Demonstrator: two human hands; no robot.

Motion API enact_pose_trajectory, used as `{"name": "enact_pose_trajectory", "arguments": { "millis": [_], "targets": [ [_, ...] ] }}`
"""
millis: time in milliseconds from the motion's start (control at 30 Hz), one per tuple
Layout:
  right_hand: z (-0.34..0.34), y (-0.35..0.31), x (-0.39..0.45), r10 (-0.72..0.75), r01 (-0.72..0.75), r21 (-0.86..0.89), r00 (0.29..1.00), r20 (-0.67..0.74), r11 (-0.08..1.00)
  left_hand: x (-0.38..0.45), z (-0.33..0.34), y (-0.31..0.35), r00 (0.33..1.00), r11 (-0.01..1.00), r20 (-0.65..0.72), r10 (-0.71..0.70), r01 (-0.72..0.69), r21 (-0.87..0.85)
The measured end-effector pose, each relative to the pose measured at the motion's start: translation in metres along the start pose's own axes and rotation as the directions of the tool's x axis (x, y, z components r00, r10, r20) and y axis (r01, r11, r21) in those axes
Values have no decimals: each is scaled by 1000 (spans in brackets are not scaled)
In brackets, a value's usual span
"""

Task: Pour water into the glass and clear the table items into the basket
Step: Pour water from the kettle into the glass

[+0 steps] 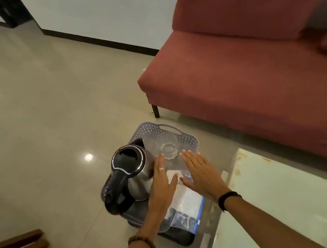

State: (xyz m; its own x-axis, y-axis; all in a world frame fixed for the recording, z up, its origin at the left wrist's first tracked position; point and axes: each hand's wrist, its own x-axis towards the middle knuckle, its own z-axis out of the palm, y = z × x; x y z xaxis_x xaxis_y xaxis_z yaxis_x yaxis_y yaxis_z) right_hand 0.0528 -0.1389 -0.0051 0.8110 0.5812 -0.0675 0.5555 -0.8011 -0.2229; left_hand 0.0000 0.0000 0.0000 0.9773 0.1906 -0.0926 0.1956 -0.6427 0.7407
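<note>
Both forearms enter from the near edge, beaded bracelet on the left wrist, dark band on the right. Left hand (162, 183) and right hand (201, 174) are spread flat, fingers extended, palms down, gripping nothing, hovering over the basket (187, 139) on the floor. Basket is perforated, lavender-grey, far handle toward the sofa (243, 61). Inside: kettle (129, 170) on the left side, black lid and handle, steel body, just left of the left hand; glass (168, 150) at the far end, just beyond both sets of fingertips, on clear plastic; a clear bag (186, 204) with white contents under and between the hands. Table (281, 191) edge at near right, close beside the basket. Sofa close behind at far right. Open tiled floor (42, 108) wide to the left and far left; wooden furniture parts at the near-left edge.
</note>
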Motion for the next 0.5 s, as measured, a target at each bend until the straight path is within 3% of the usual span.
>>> {"name": "enact_pose_trajectory", "arguments": {
  "millis": [133,300,400,500],
  "targets": [
    [21,9,50,-40,40,17,999,-21,999,58,26,-3,974,934,-90,-208,170,-315],
    [40,9,81,18,-16,173,1000,-7,985,100,44,-10,892,815,-81,-445,366,-449],
    [44,7,90,81,-73,151,996,-43,986,110,48,-10,841,747,-53,-538,446,-494],
    [43,9,88,50,-38,134,995,-92,990,105,47,-4,809,724,-79,-582,472,-503]
  ]
}}
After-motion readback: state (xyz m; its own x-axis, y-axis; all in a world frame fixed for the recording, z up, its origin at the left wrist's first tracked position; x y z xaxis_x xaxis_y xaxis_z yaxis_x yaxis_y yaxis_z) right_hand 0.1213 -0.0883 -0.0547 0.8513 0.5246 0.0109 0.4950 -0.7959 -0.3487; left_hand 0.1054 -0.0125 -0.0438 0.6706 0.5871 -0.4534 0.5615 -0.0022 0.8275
